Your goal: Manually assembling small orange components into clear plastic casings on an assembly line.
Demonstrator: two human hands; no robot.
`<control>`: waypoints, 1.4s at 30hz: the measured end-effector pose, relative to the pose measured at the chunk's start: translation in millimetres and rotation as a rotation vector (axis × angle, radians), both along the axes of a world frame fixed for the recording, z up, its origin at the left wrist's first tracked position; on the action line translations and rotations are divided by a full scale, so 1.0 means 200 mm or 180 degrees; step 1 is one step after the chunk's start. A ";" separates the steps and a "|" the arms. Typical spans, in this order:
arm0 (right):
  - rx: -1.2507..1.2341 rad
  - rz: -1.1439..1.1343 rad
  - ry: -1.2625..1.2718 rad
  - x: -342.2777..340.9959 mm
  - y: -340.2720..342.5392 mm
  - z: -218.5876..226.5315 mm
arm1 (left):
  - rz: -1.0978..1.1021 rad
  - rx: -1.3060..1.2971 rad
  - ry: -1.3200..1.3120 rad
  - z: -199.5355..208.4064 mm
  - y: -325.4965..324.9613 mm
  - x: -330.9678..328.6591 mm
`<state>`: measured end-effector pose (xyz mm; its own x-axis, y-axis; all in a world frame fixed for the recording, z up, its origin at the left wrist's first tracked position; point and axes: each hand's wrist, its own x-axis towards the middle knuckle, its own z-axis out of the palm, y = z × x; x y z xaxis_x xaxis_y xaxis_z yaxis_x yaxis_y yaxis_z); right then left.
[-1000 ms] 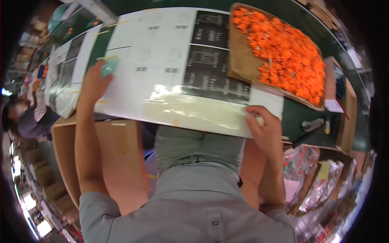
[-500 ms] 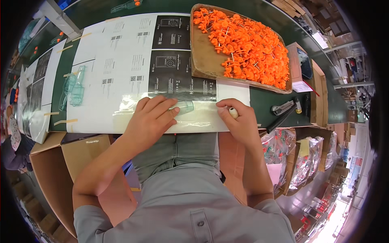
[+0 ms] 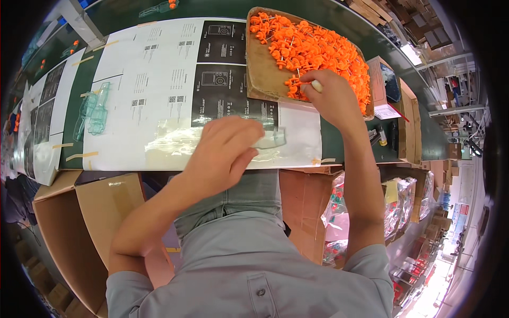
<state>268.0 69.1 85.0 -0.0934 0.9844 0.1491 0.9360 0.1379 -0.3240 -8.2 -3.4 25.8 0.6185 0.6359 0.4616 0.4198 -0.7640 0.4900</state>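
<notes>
My left hand [image 3: 225, 151], fingers closed, holds a clear, pale greenish plastic piece [image 3: 275, 139] just above the near part of the printed sheet. Most of that piece's left end is hidden by my fingers. Over the near edge of a shallow cardboard tray [image 3: 261, 79], my right hand [image 3: 334, 98] is closed around a small tool with a cream rounded handle [image 3: 316, 86]. Its fingertips touch the heap of small orange plastic parts with metal pins [image 3: 318, 50]. Whether they pinch one of these parts I cannot tell.
Other clear plastic pieces [image 3: 98, 114] lie on the left of the white and black printed sheet [image 3: 159, 69]. Right of the tray are an open carton [image 3: 384, 85] and a yellow-ended tool [image 3: 382, 137]. A metal post [image 3: 79, 24] stands at the back left; cardboard boxes [image 3: 58, 212] sit below.
My right hand has gone forward and right from the sheet's near edge to the orange parts. My left hand has shifted right with the clear piece.
</notes>
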 end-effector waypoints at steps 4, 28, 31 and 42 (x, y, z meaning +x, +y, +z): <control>-0.0171 0.0351 -0.0484 -0.06 0.06 -0.01 | 0.0278 -0.1270 -0.2293 -0.03 -0.07 0.09; 0.2102 0.1894 0.1100 -0.28 -0.38 -0.08 | -0.0108 -0.2235 -0.2606 0.18 0.00 0.08; 0.2236 0.1898 0.1107 -0.32 -0.39 -0.10 | -0.0118 -0.1992 -0.2468 0.15 0.00 0.05; 0.0882 0.1315 0.6034 -0.30 -0.38 0.04 | -0.0070 -0.0931 -0.2457 0.03 0.00 0.05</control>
<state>207.2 -6.8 93.9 0.1661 0.8835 0.4381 -0.6333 0.4360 -0.6393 2.1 -3.8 31.8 0.2090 0.7878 0.5794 -0.1301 -0.5648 0.8149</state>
